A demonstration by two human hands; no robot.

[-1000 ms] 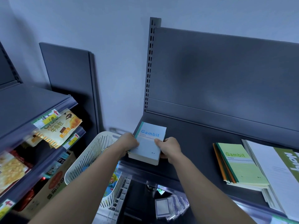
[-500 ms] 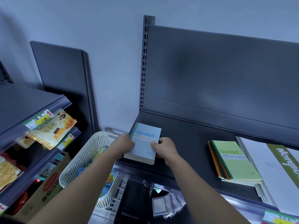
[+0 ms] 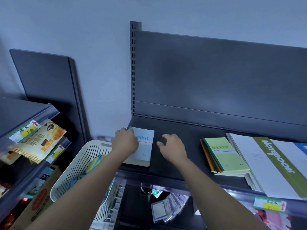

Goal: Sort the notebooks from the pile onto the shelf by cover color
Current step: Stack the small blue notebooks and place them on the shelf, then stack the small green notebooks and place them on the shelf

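White slatted basket [image 3: 79,166], lower left. Left hand [image 3: 125,144]: palm down on blue Gambit notebooks [image 3: 146,151], fingers curled over their left edge. Stack: flat, left end of dark shelf [image 3: 179,140]. Right hand [image 3: 172,149]: just beside the stack, loosely curled, holding nothing. Further right: green Gambit notebooks [image 3: 227,155]. Grey wall [image 3: 83,30] behind.

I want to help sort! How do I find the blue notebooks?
Look at the dark grey shelf. At its left end, beside the white basket, lies a notebook stack under the left hand. Only it has a pale blue cover; the green stack and white stack lie to its right.
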